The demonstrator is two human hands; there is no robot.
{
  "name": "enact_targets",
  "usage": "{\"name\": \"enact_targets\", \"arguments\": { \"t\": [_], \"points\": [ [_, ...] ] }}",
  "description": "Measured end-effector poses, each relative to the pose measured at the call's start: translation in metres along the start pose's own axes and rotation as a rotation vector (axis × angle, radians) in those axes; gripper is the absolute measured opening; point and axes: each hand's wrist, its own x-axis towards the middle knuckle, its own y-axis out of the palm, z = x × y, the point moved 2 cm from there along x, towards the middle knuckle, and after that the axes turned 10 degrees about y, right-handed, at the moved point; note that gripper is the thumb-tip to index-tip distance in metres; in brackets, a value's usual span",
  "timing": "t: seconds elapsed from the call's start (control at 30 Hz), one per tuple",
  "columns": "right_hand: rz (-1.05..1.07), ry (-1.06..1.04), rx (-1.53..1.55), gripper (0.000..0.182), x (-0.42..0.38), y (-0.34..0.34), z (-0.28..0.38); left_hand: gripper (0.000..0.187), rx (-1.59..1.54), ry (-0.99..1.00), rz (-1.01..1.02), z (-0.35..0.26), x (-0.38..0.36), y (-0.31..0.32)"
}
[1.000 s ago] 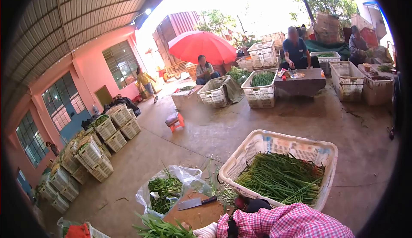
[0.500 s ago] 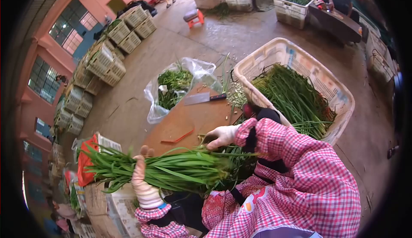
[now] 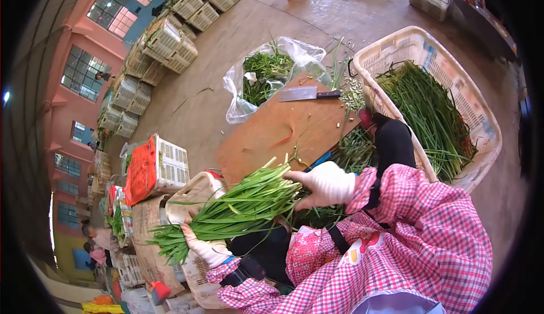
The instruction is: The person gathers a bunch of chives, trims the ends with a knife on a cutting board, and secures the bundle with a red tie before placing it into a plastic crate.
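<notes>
A bunch of long green leafy stalks [image 3: 241, 206] lies across both hands above the lap. My left hand [image 3: 198, 243], wrapped in pale cloth, holds it from below near the leafy end. At the other end, my right hand [image 3: 323, 185], also wrapped in white, has its fingers around the cut stalk ends. A brown board [image 3: 255, 135] stands just beyond the bunch. On it lie a cleaver [image 3: 309, 93] with a dark handle and a thin red strip [image 3: 285, 137].
To the right is a large crate [image 3: 464, 70] of green stalks [image 3: 425, 115]. A clear plastic bag [image 3: 235, 96] of greens lies behind the board. Stacked crates [image 3: 164, 42], a red cloth [image 3: 140, 172] over a crate and an empty-looking pale basket [image 3: 195, 192] are at left.
The view has turned, so the board and crates appear shifted. The bunch is now tilted, its stalk ends higher, and my right hand has come onto those ends.
</notes>
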Motion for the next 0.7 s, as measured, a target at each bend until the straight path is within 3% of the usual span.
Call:
{"name": "enact_targets", "arguments": {
  "t": [0.07, 0.17, 0.27, 0.3, 0.4, 0.47, 0.53, 0.6, 0.67, 0.7],
  "points": [
    [-0.016, -0.041, -0.023, 0.06, 0.01, 0.007, 0.023, 0.023, -0.028, -0.007, 0.022, 0.004, -0.001, -0.009],
    [-0.215, -0.307, -0.046, 0.023, 0.023, 0.032, 0.031, 0.024, -0.03, 0.027, 0.037, 0.007, -0.006, -0.015],
    [-0.131, -0.403, 0.1, 0.017, 0.021, 0.044, 0.024, 0.025, -0.055, 0.095, -0.006, 0.008, -0.006, -0.025],
    [-0.112, -0.448, 0.235, 0.017, 0.017, 0.045, 0.02, 0.025, -0.052, 0.153, 0.11, 0.009, -0.001, -0.035],
    [0.26, -0.487, 0.458, 0.017, -0.003, 0.029, 0.005, 0.025, -0.064, 0.147, 0.024, 0.007, 0.014, -0.065],
    [0.319, -0.516, 0.39, 0.019, -0.017, 0.021, -0.014, 0.025, -0.077, 0.174, 0.007, 0.004, 0.017, -0.068],
    [0.361, -0.524, 0.386, 0.019, -0.029, 0.013, -0.03, 0.04, -0.075, 0.218, -0.036, 0.003, 0.022, -0.076],
    [0.429, -0.455, 0.276, 0.02, -0.039, 0.006, -0.049, 0.039, -0.044, 0.256, -0.06, 0.0, 0.021, -0.075],
    [0.48, -0.29, 0.076, 0.023, -0.048, -0.003, -0.076, 0.021, -0.146, 0.298, -0.096, -0.005, 0.023, -0.071],
    [0.529, -0.197, -0.135, 0.026, -0.052, -0.005, -0.088, 0.02, -0.075, 0.41, -0.071, -0.01, 0.015, -0.057]
  ]
}}
